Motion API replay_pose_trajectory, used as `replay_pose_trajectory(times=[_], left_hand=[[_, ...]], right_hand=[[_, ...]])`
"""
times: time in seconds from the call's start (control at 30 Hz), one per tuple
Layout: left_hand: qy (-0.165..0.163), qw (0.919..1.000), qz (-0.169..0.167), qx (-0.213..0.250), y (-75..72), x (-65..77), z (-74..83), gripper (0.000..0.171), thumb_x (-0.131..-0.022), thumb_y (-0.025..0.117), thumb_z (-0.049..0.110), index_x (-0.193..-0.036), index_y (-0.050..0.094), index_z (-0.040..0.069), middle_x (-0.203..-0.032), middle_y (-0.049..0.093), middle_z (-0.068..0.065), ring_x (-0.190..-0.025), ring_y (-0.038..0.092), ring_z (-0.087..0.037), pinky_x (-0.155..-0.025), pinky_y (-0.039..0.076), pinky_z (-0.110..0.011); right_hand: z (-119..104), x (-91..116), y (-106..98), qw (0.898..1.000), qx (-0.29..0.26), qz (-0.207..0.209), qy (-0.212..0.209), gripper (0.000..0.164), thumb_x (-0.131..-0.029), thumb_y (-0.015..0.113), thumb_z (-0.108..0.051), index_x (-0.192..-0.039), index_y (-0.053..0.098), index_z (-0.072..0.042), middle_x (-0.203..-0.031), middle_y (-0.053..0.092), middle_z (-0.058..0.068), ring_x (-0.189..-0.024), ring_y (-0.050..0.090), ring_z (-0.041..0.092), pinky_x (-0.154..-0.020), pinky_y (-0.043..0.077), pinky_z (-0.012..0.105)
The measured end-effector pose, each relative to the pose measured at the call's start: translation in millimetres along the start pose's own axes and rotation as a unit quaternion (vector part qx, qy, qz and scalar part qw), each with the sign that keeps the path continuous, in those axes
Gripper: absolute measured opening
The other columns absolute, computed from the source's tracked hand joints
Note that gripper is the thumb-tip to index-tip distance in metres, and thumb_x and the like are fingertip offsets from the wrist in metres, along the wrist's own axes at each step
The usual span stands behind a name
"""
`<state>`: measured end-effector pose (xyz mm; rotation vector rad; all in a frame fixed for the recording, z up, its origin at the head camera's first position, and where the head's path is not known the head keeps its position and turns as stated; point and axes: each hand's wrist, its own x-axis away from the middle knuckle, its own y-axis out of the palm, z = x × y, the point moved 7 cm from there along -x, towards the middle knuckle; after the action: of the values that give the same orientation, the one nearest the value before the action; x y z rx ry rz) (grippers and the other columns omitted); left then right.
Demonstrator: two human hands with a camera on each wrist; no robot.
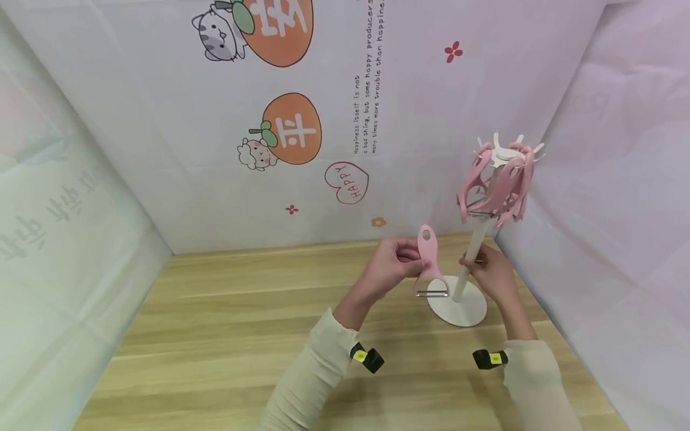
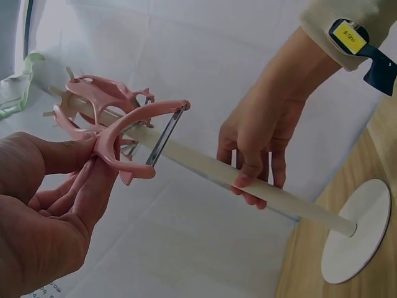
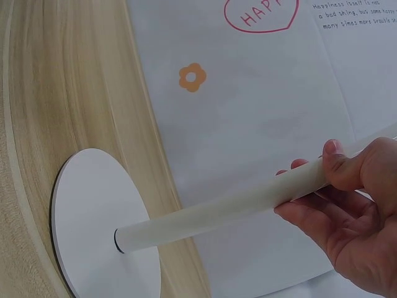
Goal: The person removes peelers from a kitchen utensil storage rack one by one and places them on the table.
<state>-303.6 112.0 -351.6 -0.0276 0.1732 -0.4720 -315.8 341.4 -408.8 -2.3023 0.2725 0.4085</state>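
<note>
Pink peeler (image 1: 429, 246) sits pinched between the left hand's (image 1: 396, 264) thumb and fingers, just left of the white stand (image 1: 477, 238), its long axis near upright in the head view — handle up, blade down. Hung peelers (image 1: 507, 187) crown the stand, higher and rightward — the right hand (image 1: 492, 273) grips its pole below them.

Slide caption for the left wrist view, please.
Left hand pinches a pink peeler while the right hand grips the pole of a white stand hung with more pink peelers.
</note>
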Motion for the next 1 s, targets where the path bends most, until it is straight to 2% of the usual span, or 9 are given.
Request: replay_pose_trajectory(times=[0.23, 0.5, 0.73, 1.0], left_hand=[[-0.028, 0.9996, 0.009, -0.003, -2.2, 4.4, -34.3, 0.025, -0.085, 0.072, -0.006, -0.109, 0.069, -0.009, -0.093, 0.074, -0.019, -0.076, 0.070, -0.011, -0.071, 0.061, -0.027], [-0.077, 0.9963, 0.039, -0.005, -6.7, 11.9, -78.3, 0.020, -0.085, 0.073, -0.004, -0.104, 0.071, -0.006, -0.089, 0.075, -0.014, -0.076, 0.070, -0.010, -0.070, 0.060, -0.026], [-0.114, 0.9924, 0.044, 0.011, -5.2, 17.9, -107.5, 0.019, -0.084, 0.072, -0.005, -0.103, 0.070, -0.008, -0.088, 0.074, -0.015, -0.074, 0.069, -0.012, -0.070, 0.061, -0.027], [-0.122, 0.9897, 0.044, -0.059, -1.9, 19.1, -141.5, 0.017, -0.084, 0.072, -0.004, -0.100, 0.071, -0.008, -0.086, 0.075, -0.016, -0.071, 0.066, -0.008, -0.063, 0.055, -0.020]], right_hand=[[2.6, 0.9, 0.9, 1.000, -0.007, 0.006, -0.004, 0.016, -0.094, 0.066, -0.008, -0.102, 0.064, 0.006, -0.101, 0.071, 0.030, -0.095, 0.070, 0.047, -0.083, 0.056, 0.059], [1.5, -0.4, 1.0, 1.000, -0.007, 0.005, -0.002, 0.018, -0.094, 0.066, -0.009, -0.104, 0.065, 0.006, -0.101, 0.071, 0.029, -0.096, 0.070, 0.047, -0.083, 0.056, 0.058], [1.0, -0.5, 0.6, 1.000, 0.003, 0.006, -0.004, 0.018, -0.094, 0.067, -0.010, -0.103, 0.066, 0.005, -0.100, 0.072, 0.029, -0.094, 0.071, 0.046, -0.081, 0.056, 0.058], [1.2, -1.7, 0.3, 1.000, 0.007, 0.001, 0.000, 0.019, -0.094, 0.068, -0.012, -0.103, 0.067, 0.005, -0.100, 0.072, 0.028, -0.094, 0.071, 0.046, -0.082, 0.056, 0.058]])
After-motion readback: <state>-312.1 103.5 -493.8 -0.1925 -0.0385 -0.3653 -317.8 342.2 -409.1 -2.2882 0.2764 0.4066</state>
